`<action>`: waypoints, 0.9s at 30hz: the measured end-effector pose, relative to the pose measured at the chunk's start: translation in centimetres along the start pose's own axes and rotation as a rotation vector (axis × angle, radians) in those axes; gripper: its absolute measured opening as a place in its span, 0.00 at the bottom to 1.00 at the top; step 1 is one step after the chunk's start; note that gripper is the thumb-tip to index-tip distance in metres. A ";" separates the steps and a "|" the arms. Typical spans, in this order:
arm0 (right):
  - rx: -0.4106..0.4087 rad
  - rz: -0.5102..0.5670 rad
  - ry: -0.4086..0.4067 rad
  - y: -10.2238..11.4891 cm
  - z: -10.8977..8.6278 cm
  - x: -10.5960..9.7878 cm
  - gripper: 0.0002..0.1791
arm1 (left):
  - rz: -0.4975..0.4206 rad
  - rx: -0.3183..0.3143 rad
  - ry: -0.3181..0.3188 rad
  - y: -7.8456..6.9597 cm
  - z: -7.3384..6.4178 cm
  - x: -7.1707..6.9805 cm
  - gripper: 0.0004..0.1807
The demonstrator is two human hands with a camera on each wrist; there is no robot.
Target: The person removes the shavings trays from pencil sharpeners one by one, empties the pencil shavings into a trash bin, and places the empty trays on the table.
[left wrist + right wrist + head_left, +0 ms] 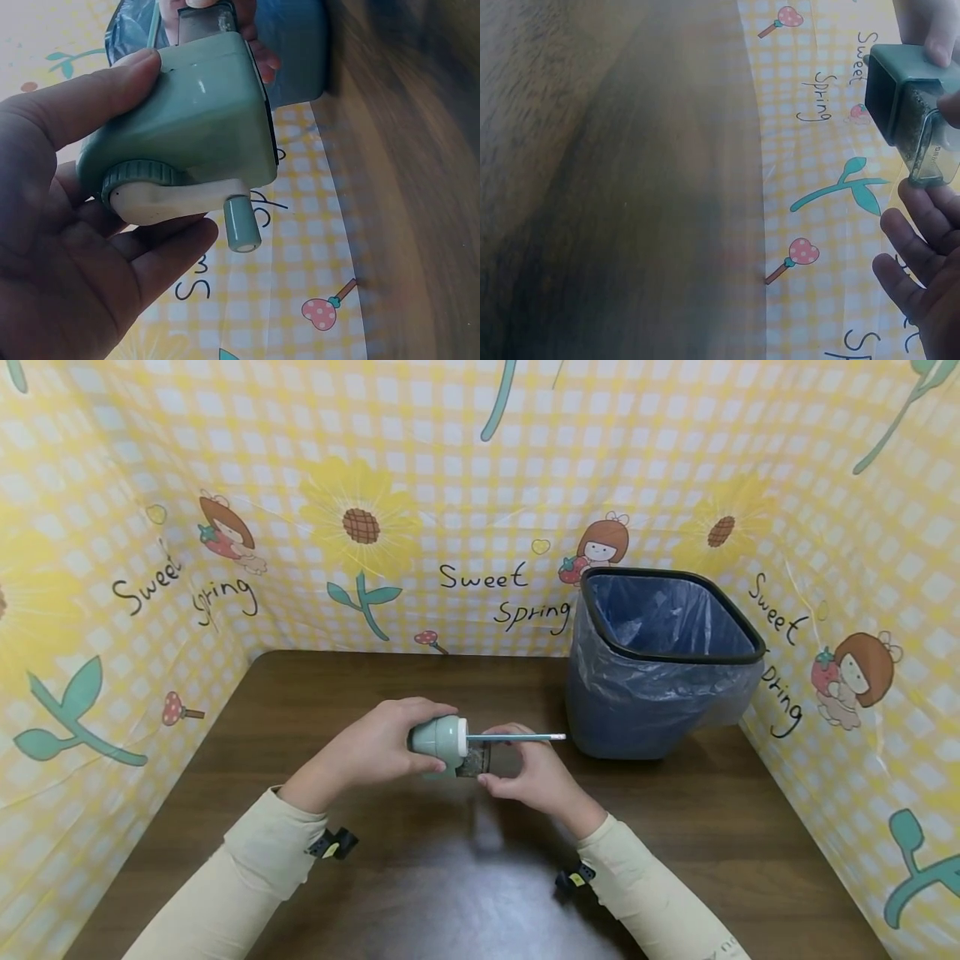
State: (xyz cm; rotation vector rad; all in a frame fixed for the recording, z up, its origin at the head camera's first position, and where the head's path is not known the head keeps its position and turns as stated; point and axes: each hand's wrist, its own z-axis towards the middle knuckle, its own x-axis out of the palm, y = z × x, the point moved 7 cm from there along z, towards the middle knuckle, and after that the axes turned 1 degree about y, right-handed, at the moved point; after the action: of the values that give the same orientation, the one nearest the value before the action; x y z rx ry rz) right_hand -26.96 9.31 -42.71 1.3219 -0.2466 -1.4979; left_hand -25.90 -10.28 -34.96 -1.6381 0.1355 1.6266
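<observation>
A mint-green pencil sharpener point(437, 739) is held up over the middle of the bench point(337, 881), its white collar point(462, 737) facing right. Its body is glossy and boxy with rounded edges, and a slim blue-green pencil point(517, 737) sticks out of the collar toward the right, ending in a pale tip. Beside the pencil, a see-through drawer point(928, 146) stands partly out of the body; the right wrist view shows dark, crumbly shavings inside it (from the head they are only a grey speckle). That view also shows the body's dark underside, while the left wrist view alone reveals the crank: a cream arm point(176, 201) on a ribbed green ring point(141, 174), with a green knob point(242, 223) at its end. The left grip point(386, 739) is closed round the body from the left, thumb on one side. The right grip point(536, 768) pinches the drawer between thumb and finger, its other fingers spread away, as the right wrist view makes plain. Both arms come in from the near side in pale sleeves point(262, 852), a small black device point(333, 843) at each wrist. At the far right of the bench stands a blue bin point(630, 710) with a black rim and a translucent liner, and yellow checked sheeting point(480, 502) printed with sunflowers and "Sweet Spring" surrounds the bench.
</observation>
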 end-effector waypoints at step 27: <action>-0.014 -0.075 -0.050 -0.2 -0.2 -0.5 0.27 | 0.016 -0.010 -0.046 0.4 -0.6 -1.3 0.39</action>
State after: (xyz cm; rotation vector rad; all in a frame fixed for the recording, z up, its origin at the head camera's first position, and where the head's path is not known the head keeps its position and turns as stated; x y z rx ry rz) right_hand -27.05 9.88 -42.59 1.2955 -0.2200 -1.5950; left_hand -25.87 -11.48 -34.14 -1.6093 0.1173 1.6785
